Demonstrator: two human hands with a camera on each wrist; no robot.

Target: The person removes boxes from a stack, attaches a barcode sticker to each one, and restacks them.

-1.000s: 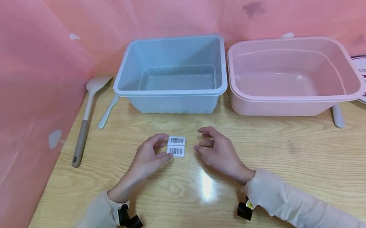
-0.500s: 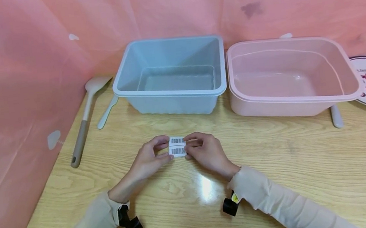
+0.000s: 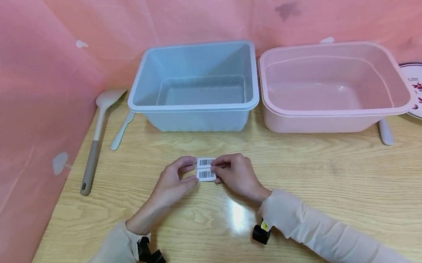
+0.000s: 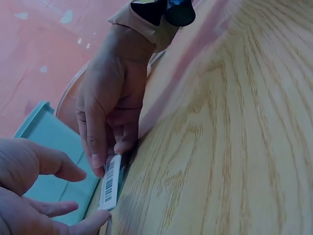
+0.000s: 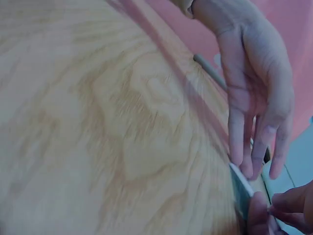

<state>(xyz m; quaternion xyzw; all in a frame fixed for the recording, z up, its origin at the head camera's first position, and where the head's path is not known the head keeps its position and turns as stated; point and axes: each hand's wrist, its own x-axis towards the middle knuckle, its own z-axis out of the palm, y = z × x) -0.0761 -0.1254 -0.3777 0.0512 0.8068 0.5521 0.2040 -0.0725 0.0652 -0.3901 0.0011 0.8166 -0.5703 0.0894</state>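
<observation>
The table [image 3: 337,178] shows wood grain under a smooth, glossy finish with a bright reflection. The blue tub [image 3: 197,118] and the pink tub [image 3: 323,123] look like smooth plastic, the pink one faintly shiny. The backdrop [image 3: 197,7] is a creased sheet, whether cloth or plastic cannot be told. The right sleeve [image 3: 316,228] is wrinkled matt cloth; the barcode labels [image 3: 206,174] look like smooth printed paper.

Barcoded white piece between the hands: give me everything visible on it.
The barcoded white piece is small and flat, its face divided by a line into two panels, each with a black barcode. Material is unclear; a greenish side or underside shows in the right-wrist view. It is face up, in front of the blue bin; whether it touches the wooden table is unclear. The right hand pinches its right side; the left hand's thumb touches its near-left corner.
</observation>
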